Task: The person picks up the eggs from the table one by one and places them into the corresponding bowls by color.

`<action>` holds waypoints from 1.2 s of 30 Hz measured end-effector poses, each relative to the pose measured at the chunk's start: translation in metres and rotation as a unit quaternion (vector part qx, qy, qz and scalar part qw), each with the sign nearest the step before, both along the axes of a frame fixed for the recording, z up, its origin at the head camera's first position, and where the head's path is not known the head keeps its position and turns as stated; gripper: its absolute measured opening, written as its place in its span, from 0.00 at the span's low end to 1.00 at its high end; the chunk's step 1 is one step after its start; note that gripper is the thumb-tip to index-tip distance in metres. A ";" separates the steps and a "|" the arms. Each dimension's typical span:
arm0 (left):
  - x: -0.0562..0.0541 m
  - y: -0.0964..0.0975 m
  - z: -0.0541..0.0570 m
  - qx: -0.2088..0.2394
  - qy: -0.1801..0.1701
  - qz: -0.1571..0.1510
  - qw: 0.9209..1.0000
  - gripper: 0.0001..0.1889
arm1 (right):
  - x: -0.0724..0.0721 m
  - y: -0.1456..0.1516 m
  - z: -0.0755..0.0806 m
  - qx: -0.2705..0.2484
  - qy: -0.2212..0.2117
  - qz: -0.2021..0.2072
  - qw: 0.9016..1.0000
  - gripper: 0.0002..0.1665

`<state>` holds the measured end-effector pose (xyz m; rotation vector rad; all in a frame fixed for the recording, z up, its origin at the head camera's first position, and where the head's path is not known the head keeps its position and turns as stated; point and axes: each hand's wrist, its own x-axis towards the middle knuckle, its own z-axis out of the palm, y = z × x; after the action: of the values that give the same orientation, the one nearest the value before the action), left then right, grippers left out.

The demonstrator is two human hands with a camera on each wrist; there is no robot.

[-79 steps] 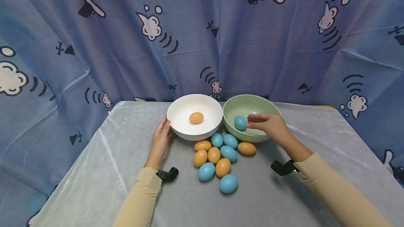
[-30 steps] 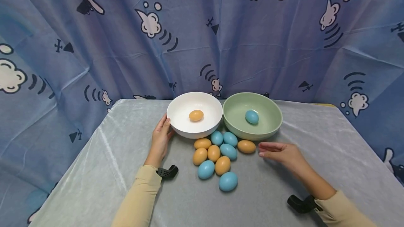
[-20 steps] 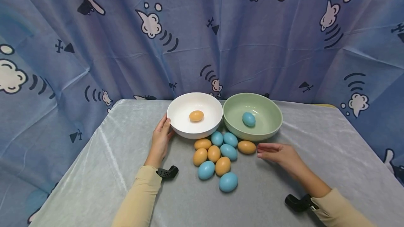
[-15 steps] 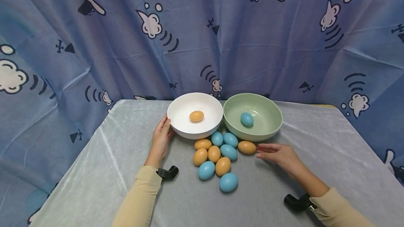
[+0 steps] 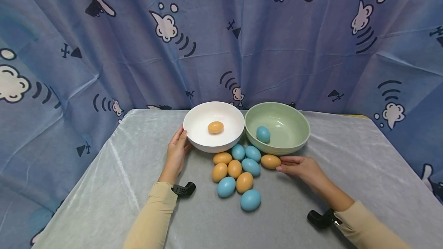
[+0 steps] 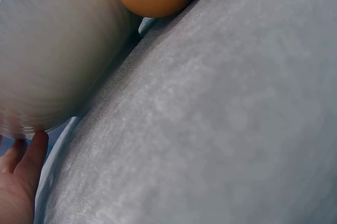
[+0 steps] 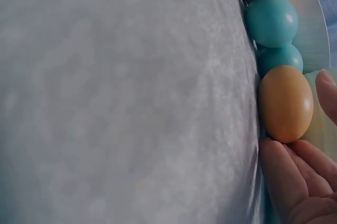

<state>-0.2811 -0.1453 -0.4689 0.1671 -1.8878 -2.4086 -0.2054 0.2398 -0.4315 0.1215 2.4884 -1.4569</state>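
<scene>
1. Grey table (image 5: 353,145) runs wide on both sides of my bowls; the curtain (image 5: 221,41) hangs behind the back edge.
2. White bowl (image 5: 214,143): one orange egg (image 5: 215,127). Green bowl (image 5: 288,130): one blue egg (image 5: 263,134).
3. My left hand (image 5: 175,155) is against the white bowl's side, fingers straight.
4. My right hand (image 5: 304,170): thumb apart, fingertips touching the loose egg (image 5: 271,161) before the green bowl.

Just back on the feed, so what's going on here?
A person's left hand touches the side of a white bowl containing one orange egg. The right hand is right at a second orange egg, in front of a green bowl containing one blue egg. Ten eggs lie on the table, five of each colour.
</scene>
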 end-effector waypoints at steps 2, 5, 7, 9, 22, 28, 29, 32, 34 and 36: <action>0.000 0.000 0.000 -0.001 0.001 0.000 1.000 0.31 | -0.001 -0.001 0.000 -0.010 -0.001 -0.001 1.000 0.37; 0.000 0.000 0.000 -0.004 0.003 -0.001 1.000 0.31 | -0.001 -0.002 -0.001 -0.025 -0.002 -0.003 1.000 0.36; 0.001 0.000 0.001 -0.004 0.004 -0.003 1.000 0.31 | -0.002 -0.003 -0.001 -0.035 -0.004 -0.006 0.999 0.36; 0.001 0.000 0.001 -0.004 0.001 -0.003 1.000 0.31 | -0.002 -0.002 -0.002 -0.043 -0.005 -0.007 0.999 0.35; 0.002 0.000 0.002 -0.007 -0.003 0.000 1.000 0.31 | -0.004 -0.010 -0.002 -0.021 0.016 0.000 1.000 0.33; 0.000 0.000 0.003 -0.005 -0.002 0.007 1.000 0.29 | -0.007 -0.016 -0.003 -0.032 0.029 0.010 0.999 0.32; 0.000 0.000 0.003 -0.005 -0.003 0.007 1.000 0.29 | -0.007 -0.017 -0.004 -0.034 0.031 0.011 0.999 0.32; 0.000 0.000 0.002 -0.006 -0.005 0.004 1.000 0.30 | -0.007 -0.019 -0.004 -0.038 0.030 0.009 0.999 0.32; 0.000 0.000 0.001 -0.008 -0.005 0.002 1.000 0.31 | -0.007 -0.019 -0.004 -0.035 0.029 0.008 0.999 0.32; 0.000 0.000 0.000 -0.006 -0.005 0.000 1.000 0.32 | -0.007 -0.019 -0.004 -0.030 0.028 0.008 0.999 0.32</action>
<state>-0.2808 -0.1457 -0.4688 0.1797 -1.9063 -2.3996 -0.2119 0.2206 -0.4353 0.0497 2.4803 -1.5485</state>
